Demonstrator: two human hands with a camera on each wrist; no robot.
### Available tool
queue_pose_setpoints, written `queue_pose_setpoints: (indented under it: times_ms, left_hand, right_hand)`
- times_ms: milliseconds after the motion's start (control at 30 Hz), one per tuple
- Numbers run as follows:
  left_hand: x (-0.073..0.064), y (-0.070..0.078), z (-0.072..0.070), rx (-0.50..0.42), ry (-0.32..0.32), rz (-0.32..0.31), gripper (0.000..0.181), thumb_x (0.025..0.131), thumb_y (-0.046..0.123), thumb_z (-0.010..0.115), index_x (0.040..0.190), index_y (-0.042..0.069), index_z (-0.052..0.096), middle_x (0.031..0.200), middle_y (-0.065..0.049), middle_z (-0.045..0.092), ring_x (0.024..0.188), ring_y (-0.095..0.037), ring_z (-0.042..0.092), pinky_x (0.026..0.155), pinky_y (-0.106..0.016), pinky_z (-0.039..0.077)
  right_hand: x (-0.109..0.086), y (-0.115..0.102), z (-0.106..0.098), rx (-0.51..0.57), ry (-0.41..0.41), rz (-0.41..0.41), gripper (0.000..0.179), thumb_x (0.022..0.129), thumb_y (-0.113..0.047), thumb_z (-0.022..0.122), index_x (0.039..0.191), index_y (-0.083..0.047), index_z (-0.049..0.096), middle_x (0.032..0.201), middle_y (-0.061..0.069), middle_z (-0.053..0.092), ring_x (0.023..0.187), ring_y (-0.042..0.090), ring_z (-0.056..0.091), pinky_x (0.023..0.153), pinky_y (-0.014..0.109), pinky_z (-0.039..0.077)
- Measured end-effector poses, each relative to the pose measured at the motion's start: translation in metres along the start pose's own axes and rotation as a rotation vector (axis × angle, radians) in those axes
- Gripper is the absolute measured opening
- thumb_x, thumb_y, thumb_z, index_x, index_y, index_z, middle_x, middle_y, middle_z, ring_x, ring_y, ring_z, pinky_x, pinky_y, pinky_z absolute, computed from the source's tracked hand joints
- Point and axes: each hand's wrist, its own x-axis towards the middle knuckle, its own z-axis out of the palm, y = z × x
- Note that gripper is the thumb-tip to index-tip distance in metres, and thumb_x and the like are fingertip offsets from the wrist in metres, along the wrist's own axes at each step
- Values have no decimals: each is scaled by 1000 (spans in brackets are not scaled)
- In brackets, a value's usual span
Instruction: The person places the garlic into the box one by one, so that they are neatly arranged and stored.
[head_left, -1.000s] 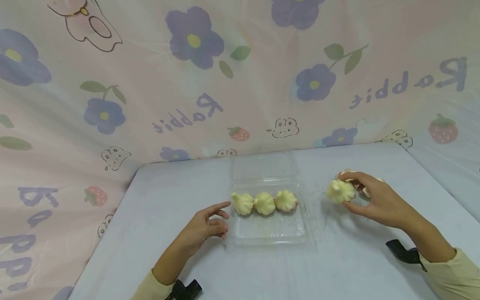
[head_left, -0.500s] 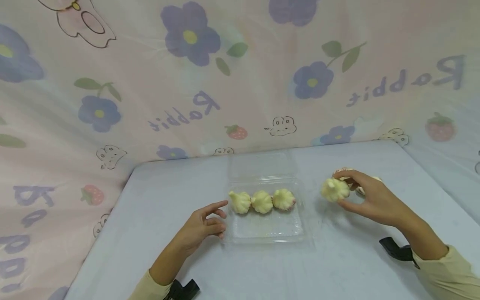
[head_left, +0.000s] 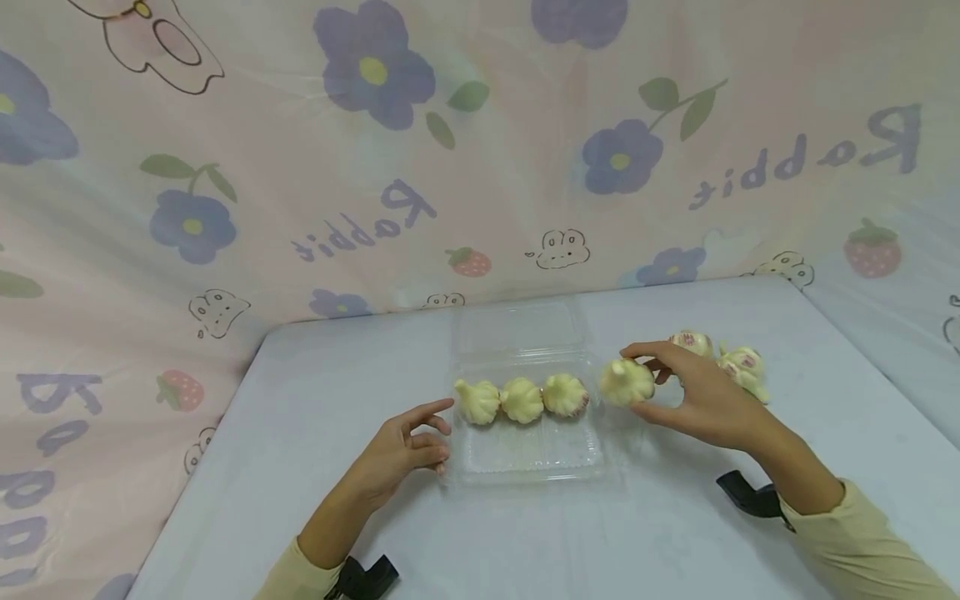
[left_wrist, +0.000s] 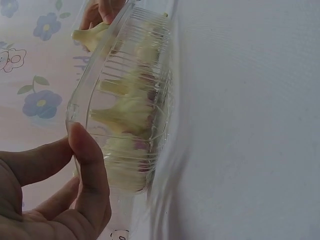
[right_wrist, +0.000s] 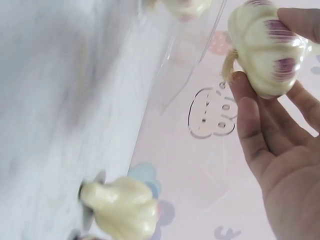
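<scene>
My right hand [head_left: 701, 400] pinches a garlic bulb [head_left: 627, 382] between thumb and fingers, just right of a clear plastic box [head_left: 536, 454] with its lid folded back. In the right wrist view, this garlic bulb [right_wrist: 270, 47] shows purple streaks and a short root tuft. Three garlic bulbs [head_left: 522, 401] stand in a row inside the box, stems up. At the box's left side is my left hand [head_left: 405, 450], fingers loosely bent. The left wrist view shows its fingertips [left_wrist: 82, 137] at the box rim [left_wrist: 75, 107]; how firmly they touch is unclear.
More garlic bulbs [head_left: 742, 367] lie on the white table [head_left: 345, 375] behind my right hand. The transparent lid [head_left: 517, 329] lies towards the back. A printed curtain [head_left: 495, 167] hangs along the table's far edge. Black wrist mounts [head_left: 750, 496] sit at both wrists.
My right hand has moved left with the garlic bulb, from beside the loose bulbs to the box's right edge. The loose bulbs are now uncovered. The left hand stays by the box.
</scene>
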Motion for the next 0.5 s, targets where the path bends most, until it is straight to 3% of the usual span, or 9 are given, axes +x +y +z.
queue_pose_setpoints:
  times_ms: [267,500]
  left_hand:
    - [-1,2,4,-27,27,-3,70,89,-10,63,152,5,37,114,-5,47,74,-8,63,68,-22,58]
    - [-1,2,4,-46,36,-15,69,89,-11,63,151,6,38,115,-5,48,69,-9,63,67,-23,59]
  right_hand:
    - [8,-10,14,17,-9,-55,55,84,-28,81,132,-31,55,125,-14,60,97,0,52,80,24,50]
    - [16,-18,21,50,-19,-69,54,83,-26,82,131,-26,56,127,-12,60,97,1,54,82,25,51]
